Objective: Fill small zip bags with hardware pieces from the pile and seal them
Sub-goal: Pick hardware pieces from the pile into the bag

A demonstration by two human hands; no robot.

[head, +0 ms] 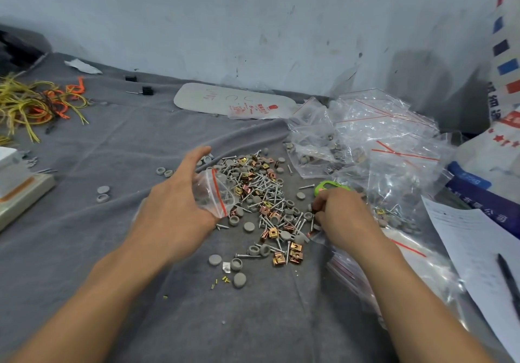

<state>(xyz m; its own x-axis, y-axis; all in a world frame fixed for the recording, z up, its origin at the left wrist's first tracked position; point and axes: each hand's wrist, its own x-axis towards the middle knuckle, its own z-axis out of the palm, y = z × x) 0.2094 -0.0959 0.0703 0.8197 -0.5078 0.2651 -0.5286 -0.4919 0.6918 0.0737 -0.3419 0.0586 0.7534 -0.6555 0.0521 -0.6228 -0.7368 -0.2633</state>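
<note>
A pile of hardware (263,193) lies in the middle of the grey cloth: screws, grey round caps and gold and copper clips. My left hand (174,202) holds a small clear zip bag (215,193) with a red seal strip at the pile's left edge; a few pieces show inside it. My right hand (340,213) is at the pile's right edge, its fingers curled down onto the pieces; what they pinch is hidden. A green plastic item (327,186) lies just beyond that hand.
Filled zip bags (365,143) are heaped at the back right, and empty bags (354,272) lie under my right forearm. Paper with a pen (509,281) is at the right edge. Yellow and orange ties (36,103) and a scale (19,191) sit left.
</note>
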